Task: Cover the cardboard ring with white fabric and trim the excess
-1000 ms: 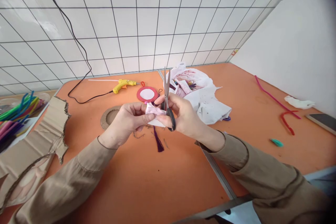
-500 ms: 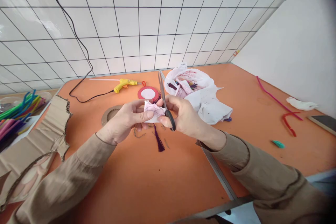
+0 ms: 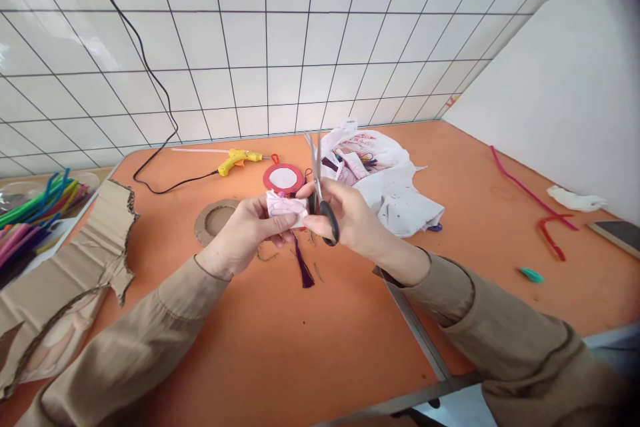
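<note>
My left hand pinches a small piece of white fabric with pink and purple lines between thumb and fingers. Wrapped round the black handles of a pair of scissors is my right hand; the blades point up and away and stand slightly apart. The right fingertips reach the fabric's right edge. Below the hands a dark purple tassel lies on the table among thin brown scraps. Just beyond them is a red ring with a white centre. A round cardboard piece sits left, partly behind my left hand.
A yellow glue gun with a black cord lies at the back. Behind my right hand is a white plastic bag of fabric pieces. Torn cardboard and coloured pipe cleaners are left; a red pipe cleaner is right.
The scissors' blades have parted and turned more upright. My left hand has shifted slightly right, and the fabric has turned to show more of its face.
</note>
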### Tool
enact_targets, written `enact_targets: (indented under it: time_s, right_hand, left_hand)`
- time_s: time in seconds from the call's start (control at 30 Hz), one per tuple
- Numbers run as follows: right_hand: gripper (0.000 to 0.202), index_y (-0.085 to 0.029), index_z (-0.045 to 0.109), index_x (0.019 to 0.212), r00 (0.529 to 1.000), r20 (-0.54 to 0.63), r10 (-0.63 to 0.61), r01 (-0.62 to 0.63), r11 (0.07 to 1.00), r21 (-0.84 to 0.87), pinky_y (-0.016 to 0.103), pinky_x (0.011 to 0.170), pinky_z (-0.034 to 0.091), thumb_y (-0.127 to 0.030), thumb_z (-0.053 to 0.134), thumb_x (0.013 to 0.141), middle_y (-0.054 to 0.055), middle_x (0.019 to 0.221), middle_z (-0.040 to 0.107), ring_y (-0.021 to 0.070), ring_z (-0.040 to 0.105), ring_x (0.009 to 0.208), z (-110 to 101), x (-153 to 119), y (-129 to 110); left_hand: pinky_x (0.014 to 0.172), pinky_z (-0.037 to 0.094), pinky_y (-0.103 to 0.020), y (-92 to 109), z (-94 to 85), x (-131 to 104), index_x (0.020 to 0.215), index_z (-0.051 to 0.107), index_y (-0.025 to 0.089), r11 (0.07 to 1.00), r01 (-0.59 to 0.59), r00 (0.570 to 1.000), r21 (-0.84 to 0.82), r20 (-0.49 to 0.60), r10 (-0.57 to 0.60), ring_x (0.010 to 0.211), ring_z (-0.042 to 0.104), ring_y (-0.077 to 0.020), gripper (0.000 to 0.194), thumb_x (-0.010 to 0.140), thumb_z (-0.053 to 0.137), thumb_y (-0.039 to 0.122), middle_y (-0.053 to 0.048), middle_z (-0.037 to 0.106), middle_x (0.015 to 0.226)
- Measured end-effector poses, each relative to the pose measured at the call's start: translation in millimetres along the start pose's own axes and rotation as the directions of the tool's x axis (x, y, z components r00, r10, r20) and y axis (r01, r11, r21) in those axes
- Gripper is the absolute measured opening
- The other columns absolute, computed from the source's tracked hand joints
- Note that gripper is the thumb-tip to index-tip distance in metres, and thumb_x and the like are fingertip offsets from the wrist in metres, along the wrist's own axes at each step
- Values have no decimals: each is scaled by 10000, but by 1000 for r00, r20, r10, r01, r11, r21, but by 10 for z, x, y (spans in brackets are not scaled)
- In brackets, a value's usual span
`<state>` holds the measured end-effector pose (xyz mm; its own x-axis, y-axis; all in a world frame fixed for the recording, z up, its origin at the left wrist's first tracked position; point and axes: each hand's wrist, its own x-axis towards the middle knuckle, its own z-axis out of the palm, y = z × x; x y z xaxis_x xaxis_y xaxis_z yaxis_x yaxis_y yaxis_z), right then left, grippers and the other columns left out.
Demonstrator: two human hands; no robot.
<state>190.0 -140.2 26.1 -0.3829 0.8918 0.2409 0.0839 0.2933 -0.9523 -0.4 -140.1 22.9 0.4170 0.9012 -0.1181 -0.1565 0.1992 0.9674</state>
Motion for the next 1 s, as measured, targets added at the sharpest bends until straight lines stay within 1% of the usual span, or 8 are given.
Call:
enact_targets:
  time_s: [0.07,0.17,0.33,0.47,0.63,0.73,0.87,1.0]
  right_hand:
    - [264,-205,546,957,999,18,-35,35,999,31,278,669,468,-247,696,745,-10,801,585,137,558,734,-33,6,-27]
    - [259,-209,555,1006,991,119,-59,58,998,11,311,768,489,-300,667,790,30,931,609,180,595,899,-75,0,-58]
    - [363,-204,562,1141,978,207,-11,35,993,-110,389,922,472,-241,660,793,71,1093,607,230,585,1062,-88,-35,-15]
    - [381,-210,534,1161,985,174,-7,30,991,-130,348,818,483,-236,646,798,56,1022,588,196,582,929,-79,-36,16]
    - [179,-186,538,893,988,157,5,39,961,-274,299,662,390,-297,646,804,5,797,536,152,498,730,-52,-21,-64]
    - [196,-189,495,780,989,139,-48,97,922,-376,291,629,348,-301,656,776,-8,748,493,139,438,682,-39,-15,-115]
    - [207,-185,513,760,983,130,-127,175,852,-493,291,624,341,-306,681,745,-5,728,483,141,431,669,-46,-21,-127]
    - [197,-187,542,764,982,130,-137,186,817,-546,281,605,321,-295,702,730,-12,703,473,134,408,645,-60,-45,-115]
  left_hand:
    - [524,501,-215,33,4,5,795,715,114,998,-34,998,-50,-47,32,555,628,-117,241,690,833,297,-45,705,676]
    - [539,532,-208,86,-6,16,815,710,107,989,-94,990,-117,-112,81,574,656,-123,231,685,832,254,-62,733,714]
    - [499,518,-173,134,-25,17,811,692,130,972,-193,961,-133,-225,159,560,672,-112,216,675,836,217,-40,743,711]
    - [427,486,-167,151,-27,9,772,698,138,963,-238,937,-127,-290,193,501,659,-113,248,623,868,240,3,702,636]
    - [387,450,-145,195,-58,7,704,698,137,960,-204,950,-191,-274,148,434,595,-70,246,588,890,240,9,685,618]
    - [393,458,-126,209,-86,11,712,717,140,952,-204,959,-228,-244,147,445,604,-61,242,580,900,229,15,689,633]
    - [510,540,-133,204,-93,16,763,752,128,952,-200,968,-231,-199,155,588,696,-108,232,604,895,218,-27,732,684]
    - [650,593,-175,187,-67,14,770,761,128,949,-215,966,-232,-194,172,673,716,-121,198,630,879,203,-39,758,758]
